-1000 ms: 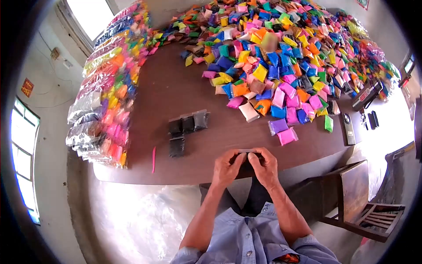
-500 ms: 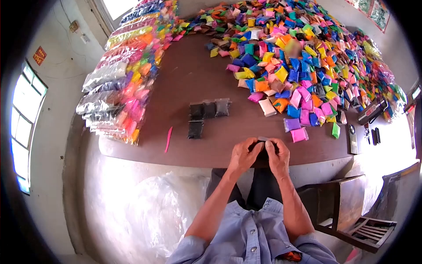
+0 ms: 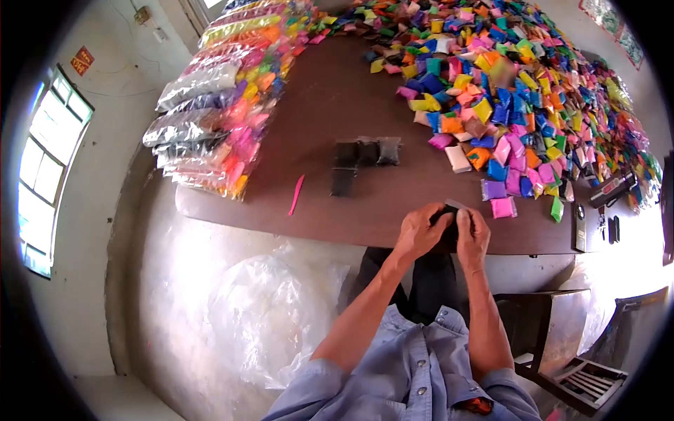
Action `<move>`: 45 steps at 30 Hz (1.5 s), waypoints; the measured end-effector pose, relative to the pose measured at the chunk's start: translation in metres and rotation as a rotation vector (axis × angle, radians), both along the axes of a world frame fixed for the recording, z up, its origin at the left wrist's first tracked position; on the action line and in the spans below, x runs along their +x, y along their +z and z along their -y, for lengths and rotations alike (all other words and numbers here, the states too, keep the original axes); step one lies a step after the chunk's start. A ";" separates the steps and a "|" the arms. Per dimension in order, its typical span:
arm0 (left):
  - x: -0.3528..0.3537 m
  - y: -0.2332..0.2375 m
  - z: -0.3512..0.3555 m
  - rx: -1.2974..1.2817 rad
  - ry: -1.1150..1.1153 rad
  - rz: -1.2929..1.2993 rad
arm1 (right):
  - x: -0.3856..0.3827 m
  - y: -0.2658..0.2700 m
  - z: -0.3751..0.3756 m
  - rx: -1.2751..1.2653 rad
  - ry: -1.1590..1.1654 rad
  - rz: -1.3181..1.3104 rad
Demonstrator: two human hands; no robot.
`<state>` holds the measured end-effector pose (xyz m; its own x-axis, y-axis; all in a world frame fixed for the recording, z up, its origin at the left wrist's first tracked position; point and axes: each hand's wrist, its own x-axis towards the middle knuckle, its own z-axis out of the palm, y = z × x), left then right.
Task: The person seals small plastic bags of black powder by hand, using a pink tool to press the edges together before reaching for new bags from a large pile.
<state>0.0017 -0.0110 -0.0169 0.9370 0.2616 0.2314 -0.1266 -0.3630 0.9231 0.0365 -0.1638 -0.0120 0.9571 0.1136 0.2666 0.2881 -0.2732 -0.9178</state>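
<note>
Near the table's front edge, my left hand point(image 3: 421, 233) and my right hand point(image 3: 473, 237) pinch a small black packet point(image 3: 449, 219) between them. Its upper edge shows above the thumbs; the rest is mostly covered by the fingers. To the left, several black packets lie on the brown table, among them one at the lower left point(image 3: 342, 182) and a greyer one at the right end point(image 3: 389, 151) of the row. A pink plastic strip point(image 3: 297, 195) lies left of these.
Stacked clear bags of coloured packets point(image 3: 203, 91) line the table's left side. A large heap of coloured packets point(image 3: 491, 105) covers the right. A dark cylinder point(image 3: 613, 189) and a phone-like object point(image 3: 580, 228) sit at the right edge. Clear plastic point(image 3: 263, 316) lies on the floor.
The view has shifted, so the table and its contents appear further right. Both hands still hold the black packet, with more of its upper edge showing.
</note>
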 end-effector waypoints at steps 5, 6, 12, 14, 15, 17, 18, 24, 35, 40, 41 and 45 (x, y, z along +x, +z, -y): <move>0.000 -0.002 -0.002 -0.035 -0.003 0.068 | 0.002 -0.007 0.000 0.015 -0.037 0.013; -0.002 0.003 -0.002 -0.061 -0.025 0.067 | 0.003 -0.010 0.001 0.019 -0.039 0.012; -0.002 0.006 -0.001 -0.096 0.002 0.130 | 0.001 -0.006 0.000 -0.050 -0.057 0.024; -0.003 0.009 -0.002 -0.075 -0.016 0.074 | 0.001 -0.008 0.003 -0.044 -0.005 -0.011; -0.002 0.008 -0.002 -0.077 -0.018 0.113 | 0.001 -0.007 0.002 -0.035 0.001 -0.010; -0.002 0.004 -0.005 -0.084 -0.036 0.082 | 0.001 -0.007 0.003 -0.001 0.021 -0.028; -0.002 0.005 -0.005 -0.088 -0.068 0.061 | 0.003 -0.010 0.003 -0.003 0.019 -0.038; -0.004 0.020 -0.008 -0.078 -0.084 0.072 | 0.002 -0.009 0.001 -0.004 -0.116 -0.008; -0.004 0.023 -0.008 -0.050 -0.115 -0.078 | -0.003 0.002 0.002 0.015 0.010 -0.043; -0.004 0.017 0.001 -0.113 -0.077 -0.014 | -0.003 0.004 0.000 0.126 0.026 -0.091; -0.004 0.014 0.002 -0.108 -0.085 -0.014 | -0.003 0.004 0.000 0.136 0.050 -0.098; -0.006 0.021 -0.003 -0.010 -0.064 -0.124 | -0.005 0.017 0.000 0.209 0.109 -0.167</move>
<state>-0.0042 -0.0082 0.0043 0.9731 0.2021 0.1102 -0.0337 -0.3487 0.9366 0.0314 -0.1638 0.0045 0.9748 0.1774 0.1350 0.1457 -0.0488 -0.9881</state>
